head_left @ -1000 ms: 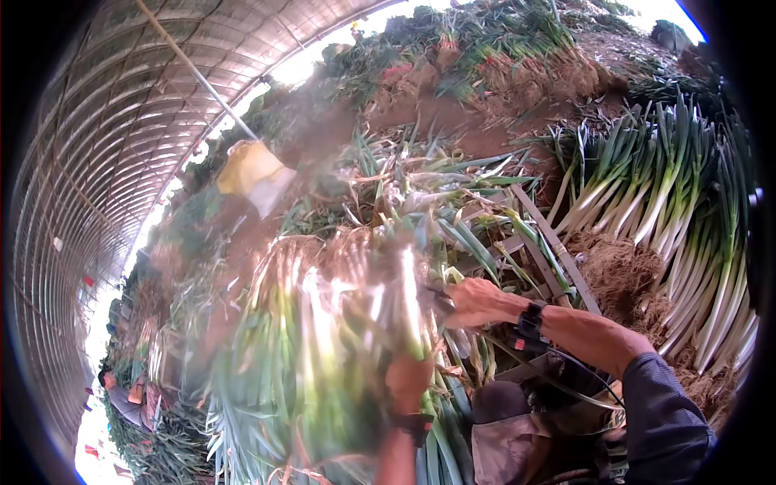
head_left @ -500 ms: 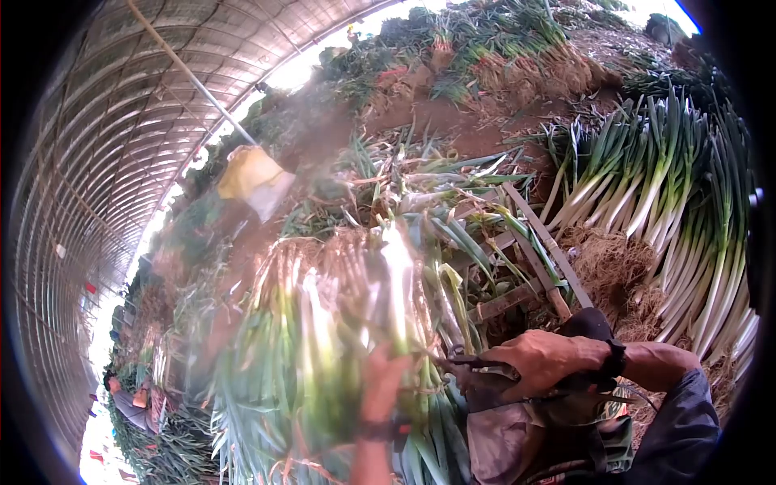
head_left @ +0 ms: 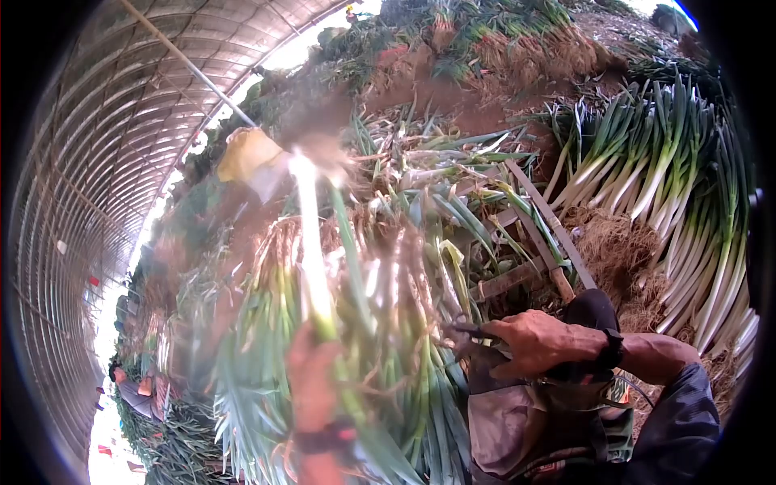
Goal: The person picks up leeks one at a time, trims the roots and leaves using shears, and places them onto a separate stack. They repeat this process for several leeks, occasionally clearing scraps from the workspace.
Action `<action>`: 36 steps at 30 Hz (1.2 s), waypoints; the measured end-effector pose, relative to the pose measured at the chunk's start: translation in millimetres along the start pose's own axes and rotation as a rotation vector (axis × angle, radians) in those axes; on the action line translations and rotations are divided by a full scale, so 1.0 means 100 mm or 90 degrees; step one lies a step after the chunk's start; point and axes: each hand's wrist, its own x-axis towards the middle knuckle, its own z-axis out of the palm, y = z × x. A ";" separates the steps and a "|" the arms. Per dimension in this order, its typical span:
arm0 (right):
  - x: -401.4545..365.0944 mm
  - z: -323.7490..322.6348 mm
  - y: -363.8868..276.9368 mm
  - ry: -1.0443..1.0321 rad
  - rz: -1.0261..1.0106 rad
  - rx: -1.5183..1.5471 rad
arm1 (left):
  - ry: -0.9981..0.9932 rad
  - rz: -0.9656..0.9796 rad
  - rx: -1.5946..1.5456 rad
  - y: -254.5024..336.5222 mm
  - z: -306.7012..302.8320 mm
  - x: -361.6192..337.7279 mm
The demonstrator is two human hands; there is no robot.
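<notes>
A long green onion [head_left: 310, 234] with a bright white stalk is held up in my left hand [head_left: 314, 368], whose fingers wrap its green part. Its root end points away from me, in front of the pile. Motion blurs that hand and the onion. Under it lies a layer of unpeeled green onions [head_left: 275, 315] with brown roots. My right hand [head_left: 537, 339] is closed round a dark, slim tool [head_left: 470, 330] that points left; its exact kind cannot be made out. The hand sits just above my lap [head_left: 501, 428].
A wooden frame [head_left: 550, 226] stands ahead of my right hand. To the right, peeled green onions [head_left: 647, 178] lie with roots toward me. Loose leaves [head_left: 453, 158] cover the ground ahead. A yellow and white bag-like thing [head_left: 252, 162] is at the left. A person [head_left: 137, 392] is at far left.
My left hand has moved left, and the green onion in it now stands out raised above the pile. My right hand with the tool has shifted only slightly.
</notes>
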 end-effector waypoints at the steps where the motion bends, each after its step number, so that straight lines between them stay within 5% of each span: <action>1: 0.00 0.01 0.01 -0.024 -0.009 0.037 | 0.006 -0.017 0.009 0.10 -0.06 -0.01; 4: 0.02 0.08 0.04 -0.095 -0.037 0.151 | 0.000 0.017 0.133 0.24 -0.18 -0.02; 8: 0.08 0.11 -0.02 -0.174 -0.035 0.193 | -0.043 -0.036 0.738 -0.38 -0.57 0.33; 12: 0.18 0.43 0.19 -0.142 0.007 0.137 | -0.133 0.095 1.063 -0.60 -0.32 0.22; 15: 0.24 0.77 0.42 -0.096 0.037 0.102 | -0.251 0.293 0.859 -0.77 -0.02 0.13; 17: 0.28 0.76 0.39 -0.018 -0.016 0.050 | -0.320 0.063 0.602 -0.80 0.36 0.04; 20: 0.37 0.69 0.22 0.103 -0.093 -0.025 | -0.270 -0.007 0.463 -1.28 0.57 0.04; 21: 0.39 0.65 0.16 0.145 -0.118 -0.051 | -0.238 0.032 0.506 -1.38 0.59 0.01; 24: 0.41 0.34 -0.11 -0.066 0.053 -0.031 | -0.172 0.126 0.613 -1.51 0.60 -0.02; 27: 0.40 0.41 0.00 0.021 -0.067 0.030 | -0.181 0.126 0.653 -1.55 0.54 -0.03; 29: 0.36 0.64 0.19 0.148 -0.120 -0.107 | -0.196 0.059 0.632 -1.43 0.45 -0.05; 31: 0.34 0.72 0.31 0.137 -0.109 -0.152 | -0.192 -0.035 0.706 -1.25 0.37 -0.05; 36: 0.44 0.24 -0.15 -0.245 0.095 -0.022 | -0.132 -0.089 0.684 -1.45 0.26 0.14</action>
